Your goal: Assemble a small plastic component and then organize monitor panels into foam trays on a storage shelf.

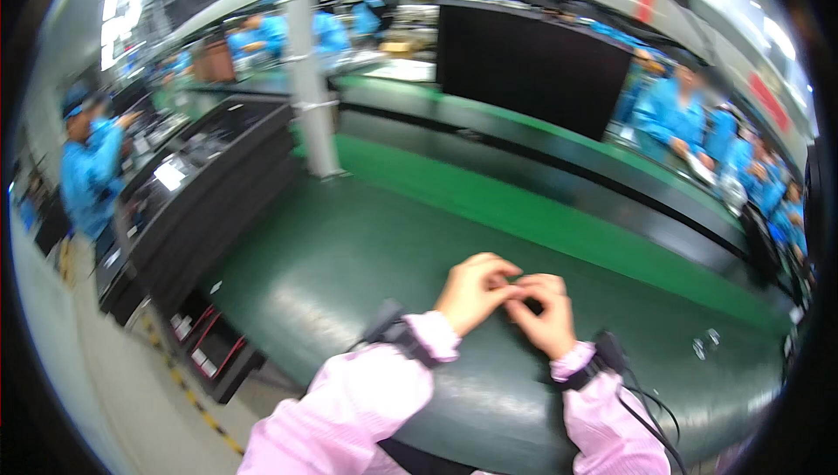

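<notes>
Above the dark green tabletop point(367, 239) my two hands meet, fingertips against fingertips. My left hand point(476, 292) is closed in a pinch, thumb and fingers pressed together. Facing it, my right hand point(546, 313) also pinches, its thumb and forefinger curled into a ring. Whatever lies between the fingertips, if anything, is too small and blurred to name. Both forearms wear pink sleeves with black bands at the wrists, and a black cable point(650, 427) hangs from the right band.
Small clear pieces point(705, 344) lie on the tabletop at the right. A grey post point(310, 82) rises at the back left, beside a black bench point(201, 187) with parts on it. A large black panel point(532, 65) stands behind the bright green strip. Several people in blue work farther off.
</notes>
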{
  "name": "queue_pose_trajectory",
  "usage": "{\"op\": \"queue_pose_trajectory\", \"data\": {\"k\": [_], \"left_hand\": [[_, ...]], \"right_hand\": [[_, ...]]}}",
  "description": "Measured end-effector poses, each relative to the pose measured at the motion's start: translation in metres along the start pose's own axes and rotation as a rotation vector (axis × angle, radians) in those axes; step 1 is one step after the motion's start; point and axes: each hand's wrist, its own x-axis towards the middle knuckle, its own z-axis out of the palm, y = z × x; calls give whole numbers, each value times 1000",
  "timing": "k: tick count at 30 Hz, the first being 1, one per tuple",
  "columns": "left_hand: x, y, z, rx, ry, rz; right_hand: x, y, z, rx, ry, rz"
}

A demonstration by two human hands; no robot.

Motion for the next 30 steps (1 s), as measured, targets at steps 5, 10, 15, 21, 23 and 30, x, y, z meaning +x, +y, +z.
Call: {"op": "queue_pose_trajectory", "data": {"k": [5, 10, 15, 21, 23, 30], "left_hand": [[-9, -17, -4, -104, -11, -94], [0, -1, 18, -208, 46, 12], [-4, -2, 16, -319, 71, -18], [-6, 0, 20, -363, 91, -25], [-7, 0, 22, -418, 92, -37], [-9, -1, 23, -446, 144, -122]], "right_hand": [[0, 3, 17, 68, -113, 38], [4, 6, -3, 101, -123, 60], [1, 9, 5, 231, -136, 138], [3, 9, 0, 355, -114, 119], [1, 11, 1, 368, -111, 118], [3, 6, 6, 343, -84, 148]]}}
